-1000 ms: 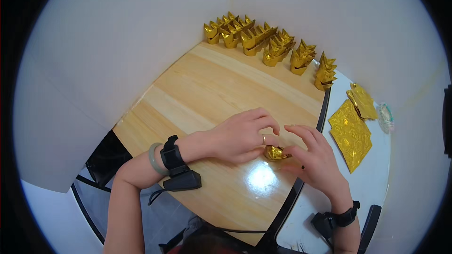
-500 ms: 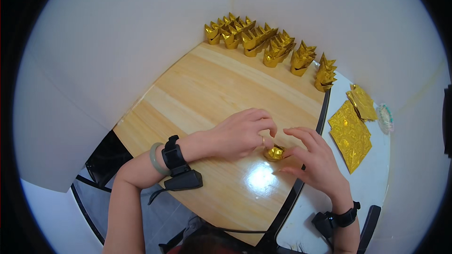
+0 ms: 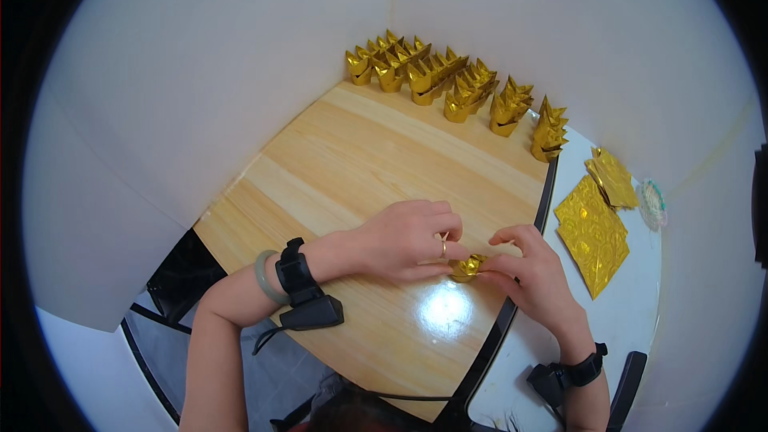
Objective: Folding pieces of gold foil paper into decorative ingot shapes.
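Note:
A small folded gold paper ingot (image 3: 466, 270) rests on the wooden table between my hands. At its left end, the thumb and fingers of my left hand (image 3: 408, 242) close in a pinch. My right hand (image 3: 534, 278) grips the right end between thumb and forefinger, its other fingers curled above. The fingertips cover both ends of the ingot, so only its rounded middle shows.
Several rows of finished gold ingots (image 3: 472, 90) stand along the far edge of the wooden tabletop (image 3: 344, 176). Flat gold paper sheets (image 3: 593, 236) and a folded stack (image 3: 614, 178) lie on the white surface at right, beside a small pale round item (image 3: 652, 204).
Both hands have closed in on the ingot. The right thumb and forefinger, spread before, now pinch its right end, while the left fingers have come down on its left end.

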The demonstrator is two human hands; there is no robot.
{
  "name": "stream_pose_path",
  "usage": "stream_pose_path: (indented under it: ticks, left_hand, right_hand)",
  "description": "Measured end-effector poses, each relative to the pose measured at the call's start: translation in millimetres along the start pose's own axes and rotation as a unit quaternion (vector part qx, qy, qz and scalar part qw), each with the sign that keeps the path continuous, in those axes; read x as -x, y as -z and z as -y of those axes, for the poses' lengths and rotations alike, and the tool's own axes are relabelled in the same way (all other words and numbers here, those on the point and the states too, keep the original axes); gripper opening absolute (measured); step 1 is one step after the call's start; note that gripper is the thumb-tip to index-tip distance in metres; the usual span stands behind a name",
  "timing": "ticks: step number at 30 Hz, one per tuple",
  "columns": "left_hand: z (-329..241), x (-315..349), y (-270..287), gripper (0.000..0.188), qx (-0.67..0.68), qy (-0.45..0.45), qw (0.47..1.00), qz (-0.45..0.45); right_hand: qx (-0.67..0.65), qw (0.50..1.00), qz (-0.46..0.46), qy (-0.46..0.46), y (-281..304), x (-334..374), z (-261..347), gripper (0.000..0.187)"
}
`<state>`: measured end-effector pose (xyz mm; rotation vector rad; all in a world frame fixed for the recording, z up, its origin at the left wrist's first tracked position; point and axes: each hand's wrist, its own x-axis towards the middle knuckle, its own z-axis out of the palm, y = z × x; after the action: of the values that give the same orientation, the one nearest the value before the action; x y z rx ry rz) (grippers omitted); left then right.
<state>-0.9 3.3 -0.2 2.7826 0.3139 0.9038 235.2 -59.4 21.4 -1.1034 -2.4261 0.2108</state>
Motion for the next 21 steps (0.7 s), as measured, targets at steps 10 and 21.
stream_pose_path:
  ticks: [10,21]
  left_hand:
    - [42,-4,18,0.009,-0.085,0.166,0.976,-0.111]
    - [172,-94,66,0.006,-0.286,0.184,0.939,-0.055]
  right_hand:
    - [-0.162,0.971,-0.104,-0.141,-14,1,-13,0.032]
    - [-0.186,0.972,0.007,-0.14,-29,5,-20,0.024]
